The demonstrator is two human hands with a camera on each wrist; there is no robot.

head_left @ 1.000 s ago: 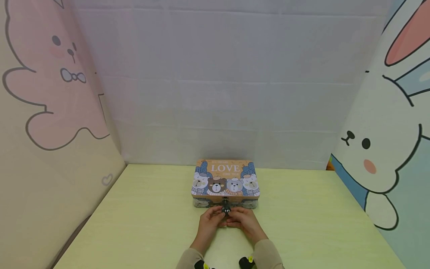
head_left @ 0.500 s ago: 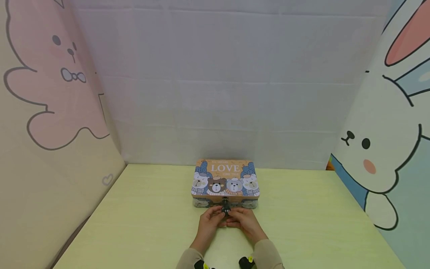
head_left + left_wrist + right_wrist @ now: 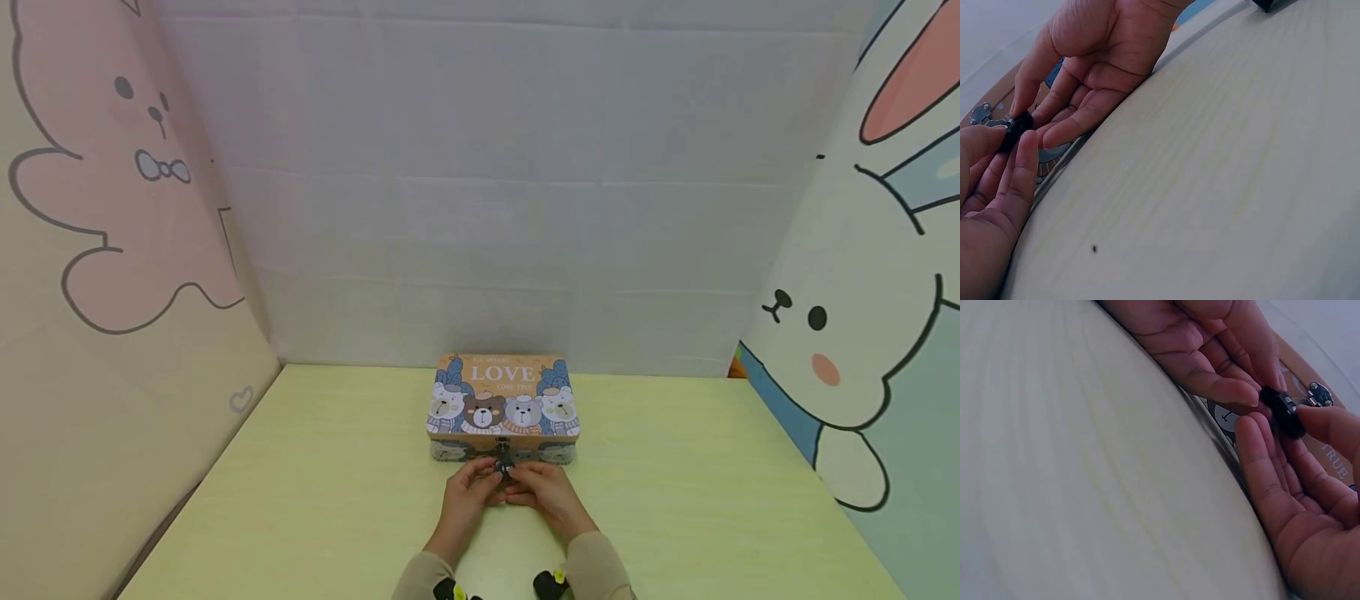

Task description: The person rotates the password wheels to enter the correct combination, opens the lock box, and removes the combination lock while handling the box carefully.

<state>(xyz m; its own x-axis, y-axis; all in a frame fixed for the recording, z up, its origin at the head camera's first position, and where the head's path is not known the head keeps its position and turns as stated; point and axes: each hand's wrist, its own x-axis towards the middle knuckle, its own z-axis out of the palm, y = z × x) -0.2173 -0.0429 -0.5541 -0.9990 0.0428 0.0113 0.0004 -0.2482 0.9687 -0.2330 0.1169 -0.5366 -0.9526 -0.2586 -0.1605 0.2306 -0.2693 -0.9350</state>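
In the head view, a tin box (image 3: pixel 504 396) printed with bears and the word LOVE lies lid down-shut at the table's back. At its front latch (image 3: pixel 1320 394) is a small black padlock (image 3: pixel 1283 412) with silvery parts on its face. My left hand (image 3: pixel 467 498) pinches the padlock from the left, between thumb and fingers. From the other side my right hand (image 3: pixel 553 500) pinches it too, thumb on its face. Both hands sit just in front of the box, fingertips nearly meeting. Fingers partly cover the padlock in every view.
The pale yellow-green table (image 3: pixel 337 483) runs to a white cloth backdrop (image 3: pixel 495 200) behind the box. Panels with a pink cartoon figure (image 3: pixel 127 192) and a white rabbit (image 3: pixel 862 333) flank it on the left and right.
The hands stay on the padlock in nearly the same pose, and the box has not moved. Only the head view shifts very slightly.
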